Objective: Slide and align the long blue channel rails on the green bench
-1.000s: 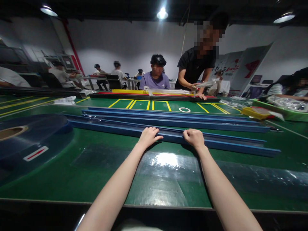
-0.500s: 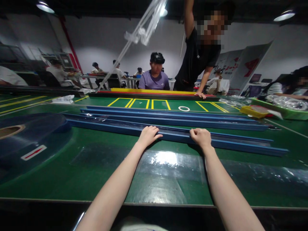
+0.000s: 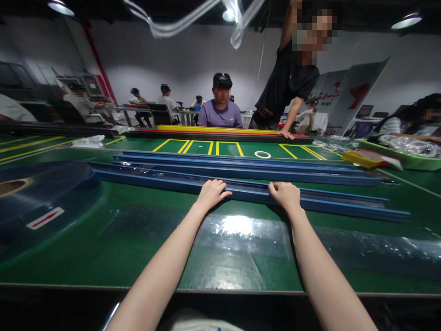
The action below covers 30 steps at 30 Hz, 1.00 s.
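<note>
A long blue channel strip lies across the green table, nearest of several parallel blue strips. My left hand rests on its near edge, fingers curled over it. My right hand grips the same strip a little to the right, fingers wrapped over the top. A sheet of clear plastic film lies flat on the table between my forearms.
A big roll of blue film sits at the left. A white ring lies beyond the strips. Yellow and red strips lie at the far edge. A standing person lifts clear plastic overhead; another sits behind. A yellow tray is at right.
My hands have stayed on the blue strip, the right one shifting slightly right. The standing person across the table has raised an arm and swung clear plastic wrapping up overhead.
</note>
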Available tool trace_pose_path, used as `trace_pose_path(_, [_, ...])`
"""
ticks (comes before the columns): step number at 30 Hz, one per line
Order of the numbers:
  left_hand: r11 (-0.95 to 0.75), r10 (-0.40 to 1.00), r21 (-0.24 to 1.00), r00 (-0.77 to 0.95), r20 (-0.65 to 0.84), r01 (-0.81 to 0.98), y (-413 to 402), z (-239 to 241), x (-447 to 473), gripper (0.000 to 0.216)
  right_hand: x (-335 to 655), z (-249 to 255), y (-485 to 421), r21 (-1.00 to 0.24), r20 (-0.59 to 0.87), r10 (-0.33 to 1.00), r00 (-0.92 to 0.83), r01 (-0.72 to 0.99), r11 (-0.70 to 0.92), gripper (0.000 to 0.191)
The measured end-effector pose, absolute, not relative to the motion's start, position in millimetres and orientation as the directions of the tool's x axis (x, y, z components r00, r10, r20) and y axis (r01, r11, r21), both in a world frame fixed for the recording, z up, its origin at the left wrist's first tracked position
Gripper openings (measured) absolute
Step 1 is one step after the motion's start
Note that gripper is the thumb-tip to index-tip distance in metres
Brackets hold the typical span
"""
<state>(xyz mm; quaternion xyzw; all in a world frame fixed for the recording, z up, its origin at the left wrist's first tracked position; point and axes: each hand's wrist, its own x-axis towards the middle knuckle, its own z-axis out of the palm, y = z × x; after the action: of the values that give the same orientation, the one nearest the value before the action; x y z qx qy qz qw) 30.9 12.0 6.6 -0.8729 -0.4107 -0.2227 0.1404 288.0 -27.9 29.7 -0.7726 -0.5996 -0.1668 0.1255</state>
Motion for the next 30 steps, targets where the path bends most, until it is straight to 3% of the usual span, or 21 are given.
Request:
trace_pose_path(7, [-0.625, 0.648, -0.063, 0.562, 0.513, 0.778, 12.0, 6.2, 31.0, 0.035, 264.0, 27.8, -25.6, -0.049, 0.472, 0.861, 0.191, 0.98, -0.191, 0.046])
trace_pose_path(13, [-0.616, 0.675, -0.042, 0.555, 0.487, 0.786, 12.3, 5.8, 31.4, 0.034, 258.1, 25.2, -24.1, -0.099, 0.441, 0.867, 0.231, 0.973, -0.208, 0.046])
trace_pose_path(30, [-0.598, 0.732, -0.029, 0.561, 0.387, 0.801, 9.7, 16.2, 33.0, 0.035, 260.1, 25.6, -22.9, -0.107, 0.408, 0.882, 0.235, 0.972, -0.21, 0.048])
